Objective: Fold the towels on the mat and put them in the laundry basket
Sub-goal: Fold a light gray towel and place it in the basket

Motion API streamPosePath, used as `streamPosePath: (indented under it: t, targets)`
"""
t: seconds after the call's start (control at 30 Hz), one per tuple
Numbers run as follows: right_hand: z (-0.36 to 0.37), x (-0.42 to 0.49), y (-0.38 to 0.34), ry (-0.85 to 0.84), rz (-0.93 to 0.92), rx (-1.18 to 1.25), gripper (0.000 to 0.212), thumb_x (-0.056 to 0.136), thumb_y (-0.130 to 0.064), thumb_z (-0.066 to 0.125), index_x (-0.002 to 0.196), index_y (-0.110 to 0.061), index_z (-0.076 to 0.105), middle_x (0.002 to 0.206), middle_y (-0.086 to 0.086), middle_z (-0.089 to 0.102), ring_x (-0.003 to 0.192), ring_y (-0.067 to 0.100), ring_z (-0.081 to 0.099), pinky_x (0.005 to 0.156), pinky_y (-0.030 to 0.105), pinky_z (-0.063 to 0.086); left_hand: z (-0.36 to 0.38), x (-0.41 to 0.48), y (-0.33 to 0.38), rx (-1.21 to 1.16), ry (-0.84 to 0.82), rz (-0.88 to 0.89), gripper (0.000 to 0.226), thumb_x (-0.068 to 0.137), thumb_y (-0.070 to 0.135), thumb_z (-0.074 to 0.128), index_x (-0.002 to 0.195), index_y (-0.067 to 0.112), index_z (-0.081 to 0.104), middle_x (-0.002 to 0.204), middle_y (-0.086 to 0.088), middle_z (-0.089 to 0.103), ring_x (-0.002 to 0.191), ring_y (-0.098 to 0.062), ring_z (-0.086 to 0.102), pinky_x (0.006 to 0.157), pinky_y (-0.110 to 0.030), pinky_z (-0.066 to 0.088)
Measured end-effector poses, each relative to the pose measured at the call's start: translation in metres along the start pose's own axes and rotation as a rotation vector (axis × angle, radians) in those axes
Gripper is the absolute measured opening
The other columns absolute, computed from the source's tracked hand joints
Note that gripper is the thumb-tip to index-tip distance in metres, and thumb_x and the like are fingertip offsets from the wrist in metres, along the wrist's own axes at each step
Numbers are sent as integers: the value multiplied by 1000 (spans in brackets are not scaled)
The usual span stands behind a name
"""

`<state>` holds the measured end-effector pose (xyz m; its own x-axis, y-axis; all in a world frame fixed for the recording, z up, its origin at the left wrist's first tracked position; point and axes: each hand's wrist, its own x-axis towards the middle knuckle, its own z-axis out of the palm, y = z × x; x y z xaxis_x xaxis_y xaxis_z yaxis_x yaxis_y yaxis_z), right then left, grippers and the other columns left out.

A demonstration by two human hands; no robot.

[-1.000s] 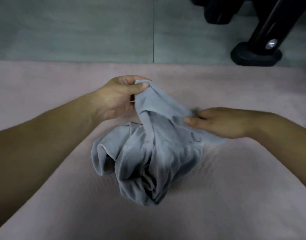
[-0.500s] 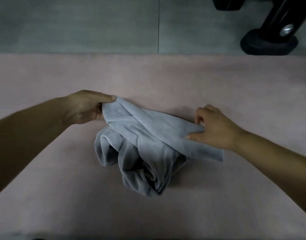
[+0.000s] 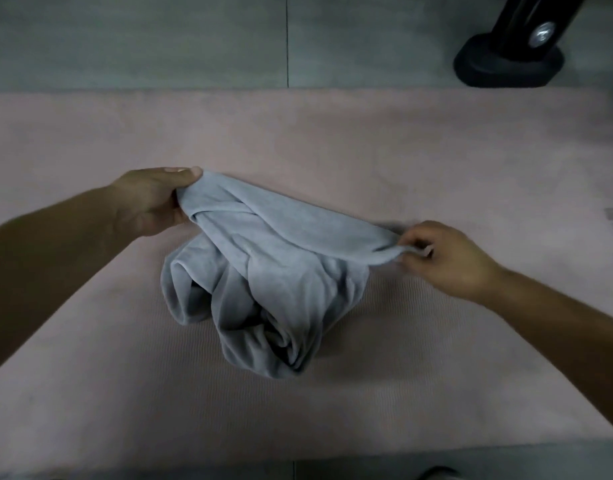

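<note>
Holding: left hand grips one end of the grey towel, fingers curled round the cloth.
Pinching: right hand nips the other end between thumb and fingertips.
Towel: top edge stretched between the hands, the rest bunched (not folded) on the pink mat.
Beyond the mat: grey floor, black stand foot.
</note>
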<state>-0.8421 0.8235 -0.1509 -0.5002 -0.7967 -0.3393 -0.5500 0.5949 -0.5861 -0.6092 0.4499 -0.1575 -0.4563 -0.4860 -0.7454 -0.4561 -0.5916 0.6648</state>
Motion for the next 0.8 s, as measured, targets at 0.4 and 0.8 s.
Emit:
streamPosePath:
  t: [0.4, 0.8]
  targets:
    - [-18, 130, -138, 120, 205, 817, 14, 99, -13, 59, 87, -11, 53, 101, 18, 62, 90, 28, 67, 74, 41, 62, -112, -85, 8, 58, 79, 89, 41, 73, 26, 75, 107, 5, 69, 112, -11, 70, 89, -15, 70, 72, -22, 60]
    - [143, 284, -418, -43, 157, 697, 13, 99, -20, 59, 87, -22, 62, 99, 5, 65, 83, 19, 66, 47, 27, 56, -292, -137, -125, -614, 880, 178, 19, 82, 20, 81, 78, 15, 63, 83, -3, 68, 80, -19, 64, 64, -26, 58]
